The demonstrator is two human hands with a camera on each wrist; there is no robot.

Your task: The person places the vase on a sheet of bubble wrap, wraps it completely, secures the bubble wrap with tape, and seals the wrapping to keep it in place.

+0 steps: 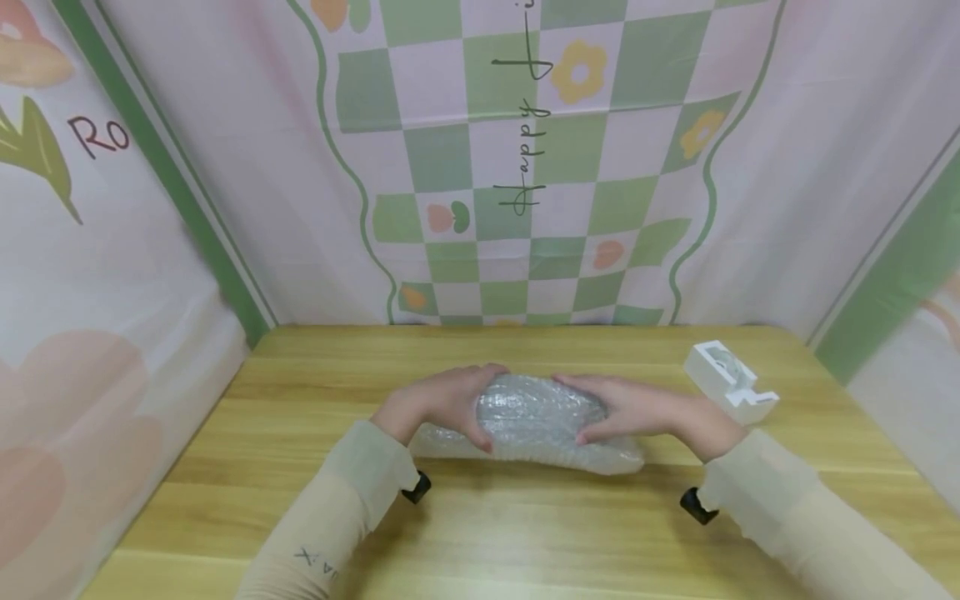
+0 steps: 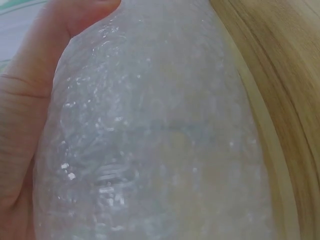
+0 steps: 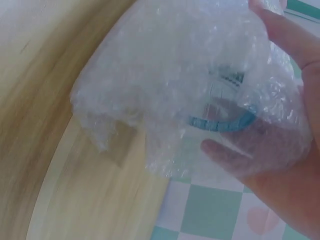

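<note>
Checkered cloth (image 1: 495, 167) reading "Happy" hangs behind the worktop (image 1: 525, 533); the left-side cloth (image 1: 112, 267) reads "RO". Mid-worktop, a bubble-wrap bundle (image 1: 536, 417) encloses something clear with a teal band (image 3: 217, 125). Left hand (image 1: 453, 400) and right hand (image 1: 626, 404) each hold it in a curled grip. A white dispenser (image 1: 722, 389) contains a tape roll (image 1: 723, 362).

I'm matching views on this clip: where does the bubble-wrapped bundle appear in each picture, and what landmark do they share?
Head: the bubble-wrapped bundle sits below centre, between left hand and right hand.
Left wrist: bubble-wrapped bundle fills the middle, top to bottom.
Right wrist: bubble-wrapped bundle spans upper centre to right.
Shared landmark: wood-grain tabletop, lower in head, right in left wrist, left in right wrist.
</note>
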